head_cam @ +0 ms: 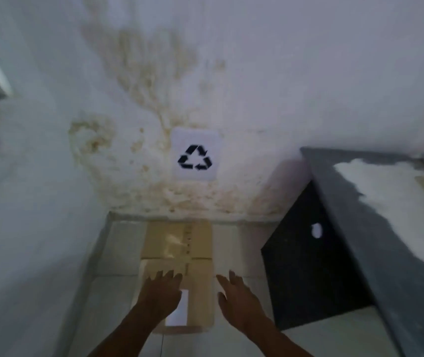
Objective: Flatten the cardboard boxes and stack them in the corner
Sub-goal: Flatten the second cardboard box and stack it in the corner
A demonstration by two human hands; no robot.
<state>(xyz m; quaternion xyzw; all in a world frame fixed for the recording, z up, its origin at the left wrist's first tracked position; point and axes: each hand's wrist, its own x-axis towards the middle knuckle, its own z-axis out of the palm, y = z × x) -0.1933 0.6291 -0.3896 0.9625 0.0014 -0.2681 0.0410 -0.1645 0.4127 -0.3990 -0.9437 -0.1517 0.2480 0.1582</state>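
Flattened cardboard lying on the tiled floor, far end against the stained wall, directly below the recycling sign. Left hand over the near part of the cardboard beside a white label, fingers straight and spread, grasping nothing; contact with the board not discernible. Right hand just right of the cardboard's edge, likewise released, fingers splayed. Dark grey counter at right.

Pale tiled floor, flattened cardboard boxes lying flat (against the wall), dark cabinet beside.
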